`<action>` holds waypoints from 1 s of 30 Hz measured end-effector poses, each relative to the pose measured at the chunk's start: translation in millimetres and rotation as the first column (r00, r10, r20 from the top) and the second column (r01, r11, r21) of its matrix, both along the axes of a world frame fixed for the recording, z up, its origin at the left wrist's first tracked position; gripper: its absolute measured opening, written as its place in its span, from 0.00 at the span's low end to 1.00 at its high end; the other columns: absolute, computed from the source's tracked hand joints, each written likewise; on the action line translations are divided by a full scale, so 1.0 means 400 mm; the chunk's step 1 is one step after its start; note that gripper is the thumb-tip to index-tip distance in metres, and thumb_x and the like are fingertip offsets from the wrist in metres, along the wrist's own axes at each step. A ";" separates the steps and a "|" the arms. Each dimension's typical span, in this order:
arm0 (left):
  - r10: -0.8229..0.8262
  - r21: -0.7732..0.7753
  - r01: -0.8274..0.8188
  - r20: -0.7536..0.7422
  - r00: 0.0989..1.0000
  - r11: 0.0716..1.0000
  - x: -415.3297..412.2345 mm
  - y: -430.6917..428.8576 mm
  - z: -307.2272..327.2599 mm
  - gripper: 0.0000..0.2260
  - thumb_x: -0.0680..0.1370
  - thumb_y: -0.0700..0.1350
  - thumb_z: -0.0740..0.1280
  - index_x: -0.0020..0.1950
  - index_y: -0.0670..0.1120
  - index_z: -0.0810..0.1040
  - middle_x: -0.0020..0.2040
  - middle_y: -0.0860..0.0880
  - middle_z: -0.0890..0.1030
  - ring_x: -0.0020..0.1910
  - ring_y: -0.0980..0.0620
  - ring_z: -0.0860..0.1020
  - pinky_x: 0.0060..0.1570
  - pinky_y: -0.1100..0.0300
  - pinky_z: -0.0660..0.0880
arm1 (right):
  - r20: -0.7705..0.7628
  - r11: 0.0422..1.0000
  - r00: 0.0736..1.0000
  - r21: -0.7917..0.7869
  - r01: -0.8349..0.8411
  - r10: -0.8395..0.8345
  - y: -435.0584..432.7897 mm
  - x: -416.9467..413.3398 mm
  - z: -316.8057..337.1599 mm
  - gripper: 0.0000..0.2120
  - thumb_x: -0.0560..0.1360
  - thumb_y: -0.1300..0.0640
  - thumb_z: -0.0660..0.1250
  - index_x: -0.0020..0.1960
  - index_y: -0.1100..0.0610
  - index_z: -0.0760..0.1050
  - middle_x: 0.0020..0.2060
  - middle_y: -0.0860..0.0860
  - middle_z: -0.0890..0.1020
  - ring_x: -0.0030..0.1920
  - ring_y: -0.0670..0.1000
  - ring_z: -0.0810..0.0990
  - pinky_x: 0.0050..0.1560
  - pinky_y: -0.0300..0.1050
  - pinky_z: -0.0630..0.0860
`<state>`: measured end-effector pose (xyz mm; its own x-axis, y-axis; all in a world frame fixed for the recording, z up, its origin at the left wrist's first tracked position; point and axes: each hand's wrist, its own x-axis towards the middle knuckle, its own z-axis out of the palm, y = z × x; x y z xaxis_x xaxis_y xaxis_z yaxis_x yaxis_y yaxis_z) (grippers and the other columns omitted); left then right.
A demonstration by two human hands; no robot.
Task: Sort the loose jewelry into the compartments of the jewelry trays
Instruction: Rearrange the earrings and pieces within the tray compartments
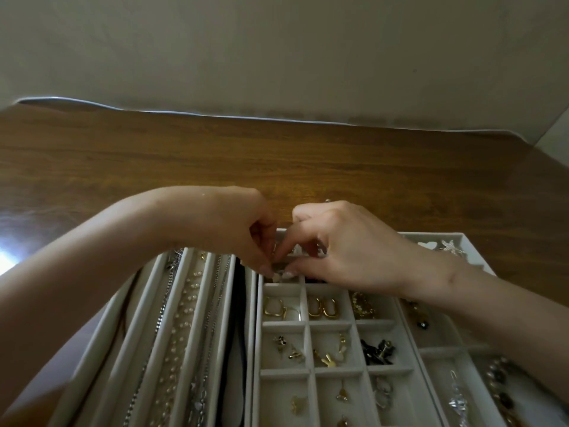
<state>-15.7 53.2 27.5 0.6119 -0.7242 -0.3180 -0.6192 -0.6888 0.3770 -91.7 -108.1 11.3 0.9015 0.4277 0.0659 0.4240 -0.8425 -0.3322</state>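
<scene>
Two pale grey jewelry trays lie side by side on the table. The left tray (160, 303) has long channels holding chains and a pearl strand (181, 318). The right grid tray (308, 325) holds gold hoop earrings (323, 308), small gold charms and dark pieces in separate cells. My left hand (234, 223) and my right hand (348, 241) meet over the far left cells of the grid tray. Their fingertips pinch a small pale piece of jewelry (277, 277) together just above a cell. What the piece is stays too small to tell.
The wooden table (277, 161) stretches beyond the trays to a plain wall. Star-shaped and white pieces (446, 245) sit in the far right cells. A beaded bracelet (498, 383) and a silver piece lie in the larger right compartments.
</scene>
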 end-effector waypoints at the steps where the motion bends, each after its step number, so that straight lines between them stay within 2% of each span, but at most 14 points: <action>1: 0.005 -0.017 -0.005 -0.003 1.000 1.000 0.004 0.003 0.006 0.07 0.67 0.53 0.74 0.38 0.54 0.79 0.28 0.58 0.75 0.27 0.65 0.71 0.28 0.73 0.66 | -0.009 1.000 1.000 -0.023 -0.001 0.001 0.006 0.002 0.001 0.09 0.71 0.48 0.71 0.51 0.44 0.81 0.34 0.40 0.68 0.36 0.40 0.68 0.37 0.36 0.64; 3: 0.021 -0.050 -0.022 -0.014 1.000 0.999 0.012 0.010 0.016 0.07 0.67 0.52 0.74 0.37 0.53 0.78 0.26 0.60 0.75 0.26 0.64 0.71 0.27 0.73 0.66 | -0.024 0.997 1.000 -0.073 -0.003 0.001 0.016 0.007 -0.002 0.10 0.71 0.47 0.71 0.52 0.43 0.80 0.35 0.39 0.67 0.36 0.39 0.67 0.35 0.32 0.60; 8: 0.036 -0.121 -0.042 -0.051 0.998 0.992 0.028 0.020 0.020 0.06 0.70 0.48 0.74 0.37 0.53 0.77 0.26 0.62 0.76 0.25 0.65 0.72 0.26 0.74 0.66 | -0.017 0.998 1.000 -0.066 0.004 -0.005 0.024 0.014 -0.016 0.07 0.72 0.47 0.70 0.50 0.45 0.80 0.40 0.41 0.74 0.37 0.40 0.70 0.36 0.31 0.62; 13: 0.051 -0.168 -0.061 -0.062 0.997 0.984 0.039 0.022 0.021 0.05 0.70 0.47 0.73 0.39 0.51 0.78 0.26 0.59 0.77 0.25 0.65 0.72 0.27 0.74 0.66 | 0.018 0.998 0.999 -0.024 0.049 -0.049 0.022 0.012 -0.021 0.08 0.71 0.54 0.71 0.48 0.44 0.78 0.34 0.41 0.72 0.35 0.39 0.70 0.35 0.33 0.61; 15: 0.052 -0.174 -0.061 -0.053 0.997 0.983 0.041 0.022 0.019 0.05 0.70 0.47 0.73 0.39 0.51 0.78 0.27 0.58 0.77 0.26 0.64 0.72 0.28 0.73 0.68 | 0.024 0.998 0.998 -0.011 0.061 -0.061 0.020 0.012 -0.022 0.08 0.71 0.56 0.71 0.48 0.45 0.78 0.35 0.41 0.73 0.36 0.40 0.71 0.36 0.36 0.63; 20: 0.050 -0.178 -0.055 -0.033 0.998 0.982 0.047 0.023 0.017 0.04 0.70 0.46 0.73 0.39 0.51 0.78 0.29 0.56 0.77 0.27 0.64 0.72 0.32 0.68 0.70 | 0.008 0.998 0.998 -0.002 0.063 -0.063 0.023 0.010 -0.019 0.04 0.71 0.49 0.71 0.46 0.44 0.80 0.38 0.42 0.75 0.38 0.41 0.72 0.38 0.37 0.66; 25: 0.057 -0.179 -0.060 -0.022 0.998 0.982 0.051 0.028 0.019 0.04 0.71 0.47 0.73 0.39 0.52 0.79 0.31 0.56 0.79 0.28 0.64 0.74 0.37 0.63 0.73 | 0.037 0.992 0.992 -0.007 0.124 -0.124 0.033 0.006 -0.022 0.05 0.70 0.47 0.72 0.43 0.47 0.79 0.35 0.40 0.72 0.34 0.39 0.69 0.37 0.38 0.65; 30: 0.071 -0.160 -0.076 -0.033 0.997 0.984 0.055 0.032 0.018 0.03 0.71 0.48 0.71 0.38 0.54 0.78 0.31 0.60 0.80 0.30 0.64 0.76 0.38 0.61 0.74 | 0.048 0.979 0.982 -0.078 0.186 -0.183 0.036 -0.005 -0.021 0.11 0.70 0.41 0.69 0.41 0.47 0.77 0.34 0.40 0.70 0.35 0.40 0.68 0.38 0.38 0.64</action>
